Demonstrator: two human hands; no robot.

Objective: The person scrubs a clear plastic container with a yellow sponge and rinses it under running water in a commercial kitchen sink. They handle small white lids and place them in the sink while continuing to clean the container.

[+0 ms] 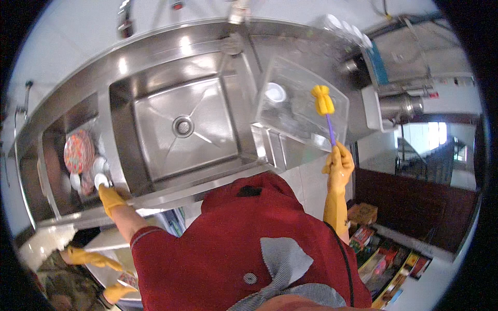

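My left hand (110,196), in a yellow rubber glove, reaches into the left sink basin and is at a small white cup or bowl (102,181); whether its fingers grip it is hard to tell. Beside it lie other white dishes and a stack of red-patterned plates (79,151). My right hand (339,165), also gloved, is closed around the purple handle of a yellow sponge brush (323,102), held upright over a clear plastic tub (303,105). A white bowl (275,92) sits inside that tub.
The middle steel sink basin (183,151) has a drain. A faucet (238,15) stands behind. White cups (346,27), a white container (371,108) and a steel pot (400,105) are at the right. A co-worker's yellow-gloved hands (95,258) are at lower left.
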